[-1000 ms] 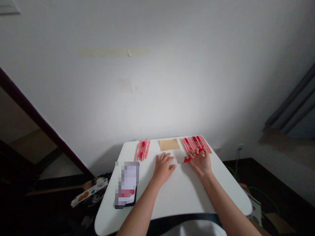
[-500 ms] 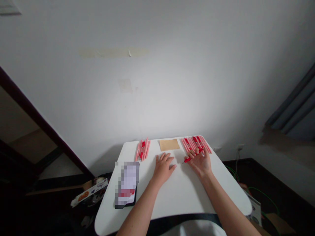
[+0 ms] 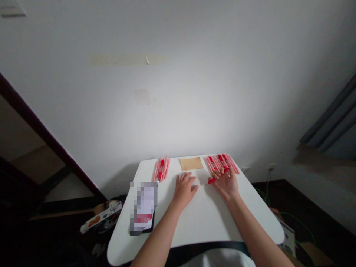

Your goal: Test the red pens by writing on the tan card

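Observation:
My left hand (image 3: 184, 189) lies palm down on the white table (image 3: 205, 222), its fingers spread and holding nothing. To its right, my right hand (image 3: 226, 186) is turned palm up, with the fingers curled over a red pen (image 3: 212, 181). The pen slants across the fingers, its tip pointing down and left toward the tabletop. Just beyond that hand is a row of several pink and red pens (image 3: 215, 163). A smaller group of pink and red pens (image 3: 160, 171) rests at the back left. Between the groups lies a brown piece of paper (image 3: 191, 163).
At the table's left side lies a phone (image 3: 150, 226), its screen mostly blurred out. A pale wall (image 3: 178, 111) rises directly behind the table. Boxes and clutter (image 3: 101, 217) sit on the floor to the left, and green cables (image 3: 300, 218) run on the right.

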A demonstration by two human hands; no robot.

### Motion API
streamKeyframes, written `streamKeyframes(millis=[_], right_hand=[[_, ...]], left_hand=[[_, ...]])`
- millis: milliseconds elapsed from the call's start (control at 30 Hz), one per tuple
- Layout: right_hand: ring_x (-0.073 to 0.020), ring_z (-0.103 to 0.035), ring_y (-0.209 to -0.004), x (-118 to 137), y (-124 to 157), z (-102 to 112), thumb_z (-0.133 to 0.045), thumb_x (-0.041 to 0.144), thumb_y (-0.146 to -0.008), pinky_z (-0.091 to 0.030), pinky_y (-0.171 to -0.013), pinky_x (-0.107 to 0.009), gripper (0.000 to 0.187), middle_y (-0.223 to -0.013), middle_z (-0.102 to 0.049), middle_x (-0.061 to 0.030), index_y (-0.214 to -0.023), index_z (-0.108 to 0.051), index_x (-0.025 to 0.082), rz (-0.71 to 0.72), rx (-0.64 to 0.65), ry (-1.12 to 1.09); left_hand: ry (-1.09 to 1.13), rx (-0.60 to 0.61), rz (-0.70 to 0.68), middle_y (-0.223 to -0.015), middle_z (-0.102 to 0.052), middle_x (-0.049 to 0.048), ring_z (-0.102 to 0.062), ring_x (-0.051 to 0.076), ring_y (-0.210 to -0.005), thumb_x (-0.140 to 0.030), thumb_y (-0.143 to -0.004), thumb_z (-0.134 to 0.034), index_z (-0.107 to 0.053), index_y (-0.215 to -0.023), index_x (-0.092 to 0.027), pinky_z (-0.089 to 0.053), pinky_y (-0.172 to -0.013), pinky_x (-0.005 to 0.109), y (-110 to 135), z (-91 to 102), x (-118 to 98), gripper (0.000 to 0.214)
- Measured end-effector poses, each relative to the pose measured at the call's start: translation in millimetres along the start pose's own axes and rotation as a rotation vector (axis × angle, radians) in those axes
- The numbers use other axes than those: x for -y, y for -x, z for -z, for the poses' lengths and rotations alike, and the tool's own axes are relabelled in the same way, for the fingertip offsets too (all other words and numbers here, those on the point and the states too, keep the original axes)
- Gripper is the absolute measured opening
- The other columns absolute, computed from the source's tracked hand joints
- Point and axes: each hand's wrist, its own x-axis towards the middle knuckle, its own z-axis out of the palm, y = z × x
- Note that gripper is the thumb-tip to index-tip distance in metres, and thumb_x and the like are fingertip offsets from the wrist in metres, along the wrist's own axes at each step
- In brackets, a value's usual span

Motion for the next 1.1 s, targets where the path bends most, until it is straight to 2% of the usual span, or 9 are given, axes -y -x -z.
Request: streamKeyframes(millis=[200, 367, 467, 633, 867, 967, 1100], right_hand=[[-0.0112, -0.049, -0.059, -2, -2, 1, -0.061, 0.05, -0.083, -0.052, -0.069, -0.038, 0.029, -0.067, -0.051, 0.0045, -0.075, -0.054, 0.022, 0.018, -0.002, 0.052], [-0.0113, -0.055, -0.064, -5, -3, 4, -0.068, 0.032, -0.08, -0.056, -0.078, -0.044, 0.013, -0.076, -0.059, 0.0036, -0.084, -0.059, 0.023, 0.047, -0.089, 0.116], [-0.0127, -0.059, -0.07, -6, -5, 5, -0.073, 0.024, -0.075, -0.057, -0.082, -0.046, 0.017, -0.079, -0.062, 0.0027, -0.086, -0.06, 0.022, 0.089, -0.114, 0.17], [-0.0119, -0.059, -0.069, -10, -8, 2, -0.079, 0.035, -0.07, -0.059, -0.08, -0.045, 0.026, -0.072, -0.061, 0.0043, -0.083, -0.061, 0.022, 0.195, -0.146, 0.299], [-0.0105, -0.058, -0.069, -16, -8, -1, -0.081, 0.042, -0.064, -0.057, -0.078, -0.036, 0.033, -0.073, -0.059, 0.0055, -0.078, -0.058, 0.022, 0.345, -0.222, 0.596], [-0.0125, -0.06, -0.075, -17, -8, 1, -0.076, 0.046, -0.069, -0.054, -0.081, -0.033, 0.032, -0.078, -0.063, 0.0027, -0.083, -0.06, 0.022, 0.379, -0.189, 0.733], [-0.0178, -0.062, -0.083, -16, -8, 4, -0.068, 0.05, -0.076, -0.049, -0.085, -0.036, 0.033, -0.082, -0.068, -0.0023, -0.092, -0.065, 0.021, 0.421, -0.119, 0.96]], left_hand=[[-0.066, -0.034, 0.045, -0.142, -0.046, 0.0101, -0.037, 0.027, -0.135, -0.04, -0.09, -0.046, -0.053, -0.127, -0.024, -0.026, -0.114, 0.052, -6, 5.0, 4, 0.042], [-0.105, -0.066, 0.102, -0.141, -0.047, 0.01, -0.036, 0.031, -0.133, -0.042, -0.089, -0.046, -0.052, -0.129, -0.023, -0.025, -0.114, 0.053, -11, 5.5, 13, 0.045], [-0.12, -0.098, 0.105, -0.132, -0.053, 0.0101, -0.04, 0.03, -0.127, -0.043, -0.088, -0.048, -0.052, -0.128, -0.021, -0.026, -0.112, 0.052, -11, 5.9, 15, 0.046], [-0.124, -0.143, 0.084, -0.117, -0.058, 0.0077, -0.045, 0.026, -0.111, -0.042, -0.086, -0.053, -0.057, -0.12, -0.023, -0.032, -0.106, 0.05, -8, 8.9, 13, 0.039], [-0.078, -0.158, 0.081, -0.103, -0.059, 0.0055, -0.046, 0.023, -0.103, -0.028, -0.085, -0.055, -0.066, -0.097, -0.023, -0.039, -0.096, 0.041, -3, 10.9, 15, 0.018], [-0.083, -0.166, 0.059, -0.105, -0.06, 0.0055, -0.047, 0.023, -0.107, -0.02, -0.085, -0.053, -0.066, -0.09, -0.022, -0.035, -0.101, 0.045, -2, 13.2, 14, 0.014], [-0.097, -0.157, 0.12, -0.107, -0.064, 0.0042, -0.045, 0.026, -0.117, -0.021, -0.085, -0.052, -0.066, -0.092, -0.024, -0.024, -0.108, 0.057, 0, 16.4, 10, 0.015]])
